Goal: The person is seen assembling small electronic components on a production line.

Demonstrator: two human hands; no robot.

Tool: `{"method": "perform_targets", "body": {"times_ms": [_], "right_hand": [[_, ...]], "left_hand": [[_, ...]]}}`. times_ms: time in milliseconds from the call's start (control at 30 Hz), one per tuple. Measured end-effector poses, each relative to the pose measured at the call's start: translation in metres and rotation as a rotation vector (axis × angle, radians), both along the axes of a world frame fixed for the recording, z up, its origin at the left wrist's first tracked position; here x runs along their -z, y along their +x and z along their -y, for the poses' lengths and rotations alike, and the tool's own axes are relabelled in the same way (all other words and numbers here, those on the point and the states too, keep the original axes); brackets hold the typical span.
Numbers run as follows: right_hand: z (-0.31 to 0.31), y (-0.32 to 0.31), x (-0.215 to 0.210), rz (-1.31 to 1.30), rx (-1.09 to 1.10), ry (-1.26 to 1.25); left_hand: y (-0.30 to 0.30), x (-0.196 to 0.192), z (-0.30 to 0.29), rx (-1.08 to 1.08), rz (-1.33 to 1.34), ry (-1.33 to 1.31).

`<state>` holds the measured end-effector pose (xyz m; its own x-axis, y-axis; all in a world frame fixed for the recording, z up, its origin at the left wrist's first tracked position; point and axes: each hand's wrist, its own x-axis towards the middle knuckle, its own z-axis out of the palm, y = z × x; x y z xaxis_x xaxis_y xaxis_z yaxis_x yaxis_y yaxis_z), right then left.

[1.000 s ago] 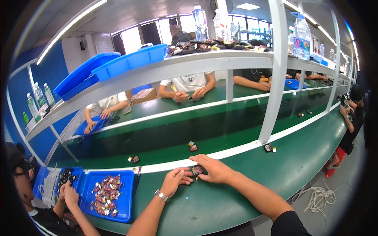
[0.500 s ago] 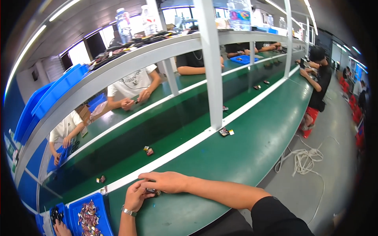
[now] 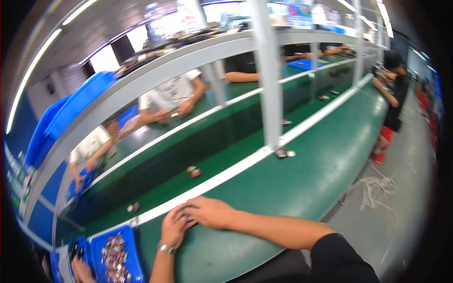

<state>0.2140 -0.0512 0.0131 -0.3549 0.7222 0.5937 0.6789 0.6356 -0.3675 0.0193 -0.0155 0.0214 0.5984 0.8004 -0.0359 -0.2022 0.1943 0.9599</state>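
Note:
My left hand (image 3: 173,229), with a metal watch on its wrist, and my right hand (image 3: 211,212) meet on the green table (image 3: 302,188), just short of the white strip (image 3: 236,170) that edges the conveyor belt. Their fingers curl together over a small dark part (image 3: 187,219), which is mostly hidden between them. My right forearm comes in from the lower right in a dark sleeve.
A blue tray (image 3: 134,269) of small parts sits at the lower left, with another person's hand (image 3: 81,271) beside it. Loose parts (image 3: 193,172) lie on the belt and near a white post (image 3: 266,94). Seated people work across the belt. One person stands at the right (image 3: 394,94). A cable lies on the floor (image 3: 377,188).
The view has swung to the right and tilted, so the tray slid to the lower left. My hands stay together at the white strip on the small part.

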Motion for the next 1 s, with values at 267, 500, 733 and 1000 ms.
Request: {"method": "perform_targets", "body": {"times_ms": [267,500,733,1000], "right_hand": [[0.006,0.001,-0.01,-0.071,-0.04,-0.049],[0.006,0.001,-0.013,-0.168,0.001,-0.186],[0.007,0.001,-0.017,-0.134,-0.037,-0.239],[0.01,0.002,-0.018,-0.122,-0.118,-0.182]], "left_hand": [[-0.003,0.005,0.002,-0.007,-0.04,0.006],[-0.004,-0.001,0.002,0.054,-0.029,0.027],[-0.005,0.004,-0.001,0.074,-0.061,0.022],[-0.006,0.003,0.0,0.049,-0.051,-0.001]]}}
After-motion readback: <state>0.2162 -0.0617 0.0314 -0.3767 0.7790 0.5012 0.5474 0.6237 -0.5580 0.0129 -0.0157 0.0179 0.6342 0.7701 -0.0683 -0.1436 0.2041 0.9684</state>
